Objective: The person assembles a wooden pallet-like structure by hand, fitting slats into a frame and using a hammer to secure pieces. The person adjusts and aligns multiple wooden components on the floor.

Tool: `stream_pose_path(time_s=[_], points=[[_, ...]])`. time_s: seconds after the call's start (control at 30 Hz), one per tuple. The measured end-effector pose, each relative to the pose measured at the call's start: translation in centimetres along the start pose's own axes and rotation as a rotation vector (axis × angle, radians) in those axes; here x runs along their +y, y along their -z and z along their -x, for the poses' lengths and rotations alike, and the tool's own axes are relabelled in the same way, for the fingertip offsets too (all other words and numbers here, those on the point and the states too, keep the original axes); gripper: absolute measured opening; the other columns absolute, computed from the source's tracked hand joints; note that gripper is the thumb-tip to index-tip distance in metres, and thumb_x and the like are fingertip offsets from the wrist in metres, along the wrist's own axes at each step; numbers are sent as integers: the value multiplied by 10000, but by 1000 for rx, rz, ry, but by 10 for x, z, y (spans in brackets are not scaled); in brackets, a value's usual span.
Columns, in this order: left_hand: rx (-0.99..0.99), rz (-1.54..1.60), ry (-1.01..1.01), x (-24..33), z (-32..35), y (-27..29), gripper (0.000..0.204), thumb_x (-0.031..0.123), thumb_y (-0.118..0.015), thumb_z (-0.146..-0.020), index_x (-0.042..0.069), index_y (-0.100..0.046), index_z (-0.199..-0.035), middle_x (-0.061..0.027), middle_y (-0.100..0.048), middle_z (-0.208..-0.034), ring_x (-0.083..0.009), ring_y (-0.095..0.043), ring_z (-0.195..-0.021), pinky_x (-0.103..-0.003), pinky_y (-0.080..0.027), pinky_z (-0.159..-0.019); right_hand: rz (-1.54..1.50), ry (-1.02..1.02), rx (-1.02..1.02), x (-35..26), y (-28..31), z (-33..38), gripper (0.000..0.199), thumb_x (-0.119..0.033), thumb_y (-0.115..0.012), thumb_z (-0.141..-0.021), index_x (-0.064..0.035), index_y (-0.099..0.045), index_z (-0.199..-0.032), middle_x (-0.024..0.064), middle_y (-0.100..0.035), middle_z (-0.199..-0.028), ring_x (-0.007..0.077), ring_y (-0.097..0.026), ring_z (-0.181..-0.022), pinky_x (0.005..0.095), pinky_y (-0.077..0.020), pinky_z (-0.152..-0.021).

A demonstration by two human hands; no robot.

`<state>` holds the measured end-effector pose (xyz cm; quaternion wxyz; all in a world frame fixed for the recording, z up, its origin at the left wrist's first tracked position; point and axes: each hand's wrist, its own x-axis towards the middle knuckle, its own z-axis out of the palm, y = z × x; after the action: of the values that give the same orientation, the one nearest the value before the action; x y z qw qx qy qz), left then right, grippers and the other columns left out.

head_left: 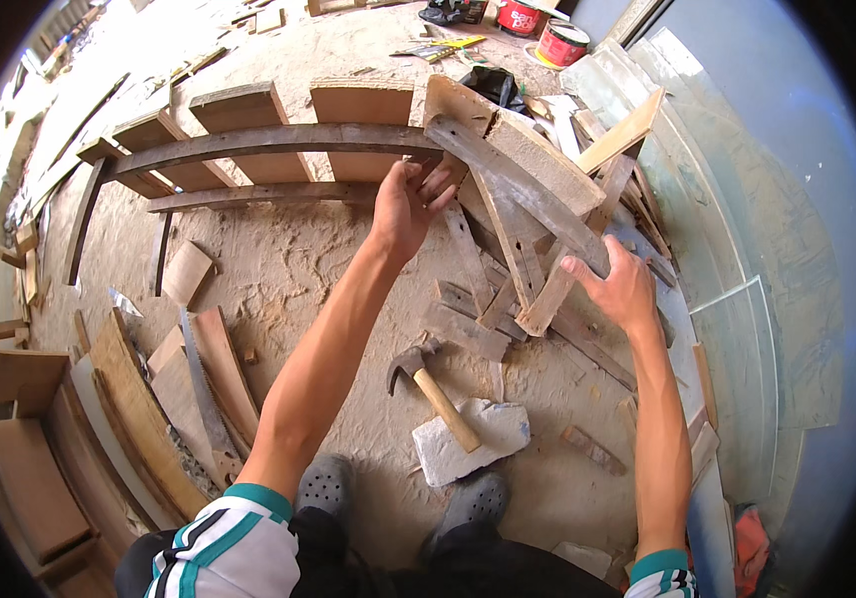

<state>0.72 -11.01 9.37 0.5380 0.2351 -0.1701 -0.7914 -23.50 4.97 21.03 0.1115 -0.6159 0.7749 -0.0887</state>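
My right hand (615,284) is closed round the lower end of a weathered wooden plank (522,184). The plank slants up and left over a pile of scrap wood, its far end close to a ladder-like wooden frame (278,142) with several broad slats. Beside that frame's right end is my left hand (410,211), fingers apart and slightly curled, with nothing seen in it; whether its fingertips touch the frame I cannot tell. Between my forearms a claw hammer (438,404) lies with its handle across a white block (493,439).
Scrap boards (468,324) are heaped under the plank. At the left lie a handsaw (208,394), loose planks (124,399) and a brown wooden box-like piece (34,478). Glass sheets (757,339) lean along the right wall. Red paint cans (560,45) stand at the far right.
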Motion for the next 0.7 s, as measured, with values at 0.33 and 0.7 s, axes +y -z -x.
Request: stream_pose_path(time_s=[0.33,0.7], points=[[64,87,174,32,9,-33,1063,524,-600,-875,-44,64,-1479,-238,-286,-1471,-352,-477,-1264,-454,-424,-1024,90,-12,57,19,-9,0,1016,-757,-572,-749,123,-512,-1252,341,-599,-1131,456,-585,-1089,474,-464,-928],[238,-315,175,41,-5,-39,829,425,-792,-766,-47,-416,-1335,-184,-478,-1282,-234,-646,-938,-351,-583,-705,85,-33,73,13,-7,5,1044,-765,-586,-735,145,-507,-1240,345,-590,-1151,447,-571,-1122,467,-449,-955]])
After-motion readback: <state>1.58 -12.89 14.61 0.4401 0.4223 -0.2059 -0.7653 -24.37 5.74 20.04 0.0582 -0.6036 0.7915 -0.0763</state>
